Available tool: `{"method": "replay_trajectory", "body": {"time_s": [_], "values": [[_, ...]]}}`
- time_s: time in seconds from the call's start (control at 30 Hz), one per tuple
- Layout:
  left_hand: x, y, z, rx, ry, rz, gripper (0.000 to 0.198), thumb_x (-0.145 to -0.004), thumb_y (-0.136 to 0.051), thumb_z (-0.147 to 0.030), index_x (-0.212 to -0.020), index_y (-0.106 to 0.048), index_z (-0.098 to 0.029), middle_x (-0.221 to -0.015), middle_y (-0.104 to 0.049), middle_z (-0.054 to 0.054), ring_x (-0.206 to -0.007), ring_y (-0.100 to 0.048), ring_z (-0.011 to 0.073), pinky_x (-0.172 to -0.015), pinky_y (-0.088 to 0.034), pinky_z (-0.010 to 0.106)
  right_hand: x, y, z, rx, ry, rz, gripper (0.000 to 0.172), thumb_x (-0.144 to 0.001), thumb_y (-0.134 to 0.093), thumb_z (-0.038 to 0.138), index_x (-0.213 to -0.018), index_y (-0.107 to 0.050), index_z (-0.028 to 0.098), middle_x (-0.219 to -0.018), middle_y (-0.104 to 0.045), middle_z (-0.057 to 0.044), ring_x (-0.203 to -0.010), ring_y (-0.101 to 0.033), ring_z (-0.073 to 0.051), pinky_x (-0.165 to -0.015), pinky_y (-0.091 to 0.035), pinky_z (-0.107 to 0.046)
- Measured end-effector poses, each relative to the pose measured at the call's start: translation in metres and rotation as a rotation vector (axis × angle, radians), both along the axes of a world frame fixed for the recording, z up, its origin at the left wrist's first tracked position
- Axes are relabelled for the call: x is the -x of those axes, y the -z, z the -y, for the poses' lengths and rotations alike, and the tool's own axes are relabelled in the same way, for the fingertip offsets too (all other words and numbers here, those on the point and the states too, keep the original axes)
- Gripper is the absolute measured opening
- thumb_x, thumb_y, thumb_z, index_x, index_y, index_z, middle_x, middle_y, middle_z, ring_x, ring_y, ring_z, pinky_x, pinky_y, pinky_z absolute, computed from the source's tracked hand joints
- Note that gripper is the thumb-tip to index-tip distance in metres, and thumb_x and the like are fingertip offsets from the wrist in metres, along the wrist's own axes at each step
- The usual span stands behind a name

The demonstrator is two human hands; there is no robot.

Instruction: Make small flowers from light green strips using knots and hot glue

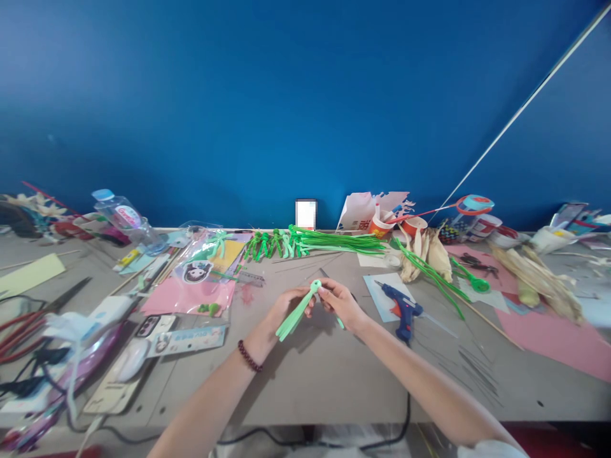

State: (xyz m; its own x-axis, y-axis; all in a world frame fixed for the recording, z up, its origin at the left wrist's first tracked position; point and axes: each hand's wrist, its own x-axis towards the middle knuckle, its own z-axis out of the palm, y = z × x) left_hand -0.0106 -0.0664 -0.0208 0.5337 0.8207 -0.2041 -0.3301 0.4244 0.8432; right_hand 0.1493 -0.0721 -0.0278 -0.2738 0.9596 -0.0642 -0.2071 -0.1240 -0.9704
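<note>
Over the middle of the table I hold a bundle of light green pipe cleaners, its rounded, coiled top between my hands and its straight ends fanning down to the left. My left hand, with a dark bead bracelet at the wrist, is closed around the bundle behind its upper part. My right hand pinches it beside the coiled top, and a short light green end shows below these fingers. Behind my hands lies a row of green pipe cleaners, several of them twisted into knotted shapes at the left.
Right of my hands lies a blue glue gun on light paper, with dried husks behind it. At the left are a plastic bag over pink paper, a computer mouse, scissors and a tilted bottle. A blue wall rises behind.
</note>
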Motion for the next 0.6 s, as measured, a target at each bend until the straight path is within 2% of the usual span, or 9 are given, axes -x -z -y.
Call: {"method": "replay_trajectory", "body": {"time_s": [0.07,0.13,0.2,0.3,0.4,0.5,0.6], "values": [[0.000,-0.001,0.000,0.014,0.000,0.021,0.027,-0.071,-0.061,-0.037,-0.072,-0.064,-0.011,-0.064,-0.060,0.005,-0.053,-0.054,0.0135,-0.056,-0.044,0.027,0.000,0.003,-0.001,0.008,0.025,0.010,0.045,-0.069,-0.068,0.052,-0.096,-0.063,0.016,-0.053,-0.045,0.006,-0.043,-0.029,-0.005,-0.042,-0.021,-0.021],[-0.002,-0.002,0.002,-0.057,-0.046,-0.034,0.029,-0.071,-0.061,-0.039,-0.078,-0.065,-0.011,-0.066,-0.062,0.006,-0.056,-0.057,0.0156,-0.058,-0.046,0.029,0.001,0.006,-0.002,-0.004,0.050,0.052,0.046,-0.068,-0.068,0.053,-0.095,-0.063,0.016,-0.054,-0.047,0.005,-0.042,-0.030,-0.005,-0.042,-0.022,-0.021],[-0.005,-0.003,0.007,-0.200,-0.146,-0.185,0.030,-0.072,-0.065,-0.038,-0.085,-0.066,-0.012,-0.069,-0.063,0.006,-0.060,-0.058,0.0159,-0.061,-0.046,0.029,0.001,0.009,-0.003,-0.040,0.086,0.107,0.045,-0.068,-0.067,0.053,-0.095,-0.063,0.016,-0.058,-0.051,0.004,-0.043,-0.033,-0.005,-0.042,-0.025,-0.021],[-0.011,0.001,0.014,-0.517,-0.332,-0.433,0.030,-0.071,-0.068,-0.035,-0.093,-0.067,-0.015,-0.083,-0.066,0.007,-0.074,-0.059,0.0164,-0.071,-0.046,0.027,0.001,0.010,-0.003,-0.108,0.161,0.173,0.042,-0.069,-0.066,0.052,-0.095,-0.065,0.018,-0.065,-0.056,0.001,-0.048,-0.041,-0.008,-0.045,-0.032,-0.022],[-0.012,0.008,0.017,-0.674,-0.445,-0.602,0.028,-0.074,-0.066,-0.033,-0.098,-0.065,-0.018,-0.092,-0.067,0.007,-0.082,-0.061,0.0177,-0.077,-0.046,0.027,0.000,0.010,-0.004,-0.162,0.243,0.220,0.039,-0.066,-0.067,0.051,-0.088,-0.066,0.019,-0.074,-0.059,-0.002,-0.053,-0.045,-0.010,-0.046,-0.035,-0.023],[-0.009,0.014,0.016,-0.765,-0.505,-0.700,0.031,-0.077,-0.063,-0.032,-0.107,-0.062,-0.021,-0.100,-0.067,0.008,-0.089,-0.062,0.0186,-0.082,-0.047,0.030,-0.001,0.011,-0.005,-0.127,0.236,0.226,0.039,-0.066,-0.067,0.052,-0.084,-0.066,0.018,-0.065,-0.055,0.000,-0.049,-0.040,-0.008,-0.043,-0.031,-0.022],[-0.006,0.015,0.015,-0.852,-0.490,-0.708,0.025,-0.080,-0.060,-0.031,-0.104,-0.065,-0.024,-0.098,-0.068,0.007,-0.090,-0.063,0.0192,-0.083,-0.047,0.031,-0.001,0.011,-0.005,-0.092,0.176,0.226,0.037,-0.067,-0.067,0.051,-0.082,-0.067,0.017,-0.056,-0.050,0.003,-0.046,-0.036,-0.007,-0.042,-0.028,-0.021]]}}
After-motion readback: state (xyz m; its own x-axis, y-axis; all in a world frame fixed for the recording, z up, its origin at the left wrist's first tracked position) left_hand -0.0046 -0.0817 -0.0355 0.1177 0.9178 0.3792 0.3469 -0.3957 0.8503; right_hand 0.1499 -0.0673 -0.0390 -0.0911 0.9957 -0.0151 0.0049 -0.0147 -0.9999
